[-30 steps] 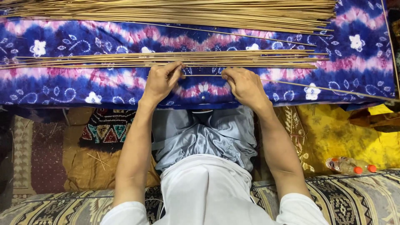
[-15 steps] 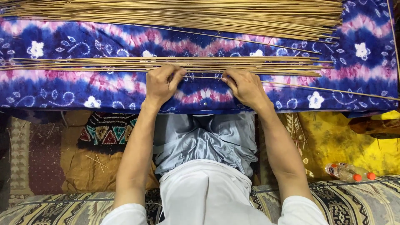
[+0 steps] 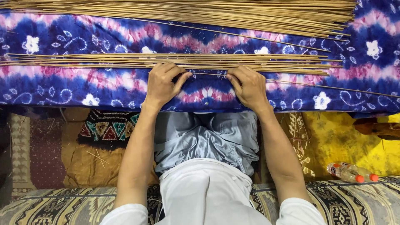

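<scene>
The left hand [image 3: 161, 84] lies palm down with its fingers bent, and the fingertips press on the near edge of a flat row of thin tan sticks [image 3: 175, 61]. It is not closed around the sticks; it just rests on them. The right hand [image 3: 249, 86] sits just beside it and does the same thing, fingers curled, tips on the same row. The thumbs of both hands point toward each other with a small gap between them. The row of sticks runs far out past both hands, to the left and to the right. Under the hands and the sticks is a blue, pink and white cloth with white flowers [image 3: 66, 89]. One loose thin stick [image 3: 333, 88] lies on the cloth just past the right hand. Farther away from the hands, beyond the row, is a big pile of the same tan sticks [image 3: 208, 12]. Behind the right arm, down on the yellow cloth [image 3: 333, 141], lies a clear plastic bottle with orange caps [image 3: 352, 171].
</scene>
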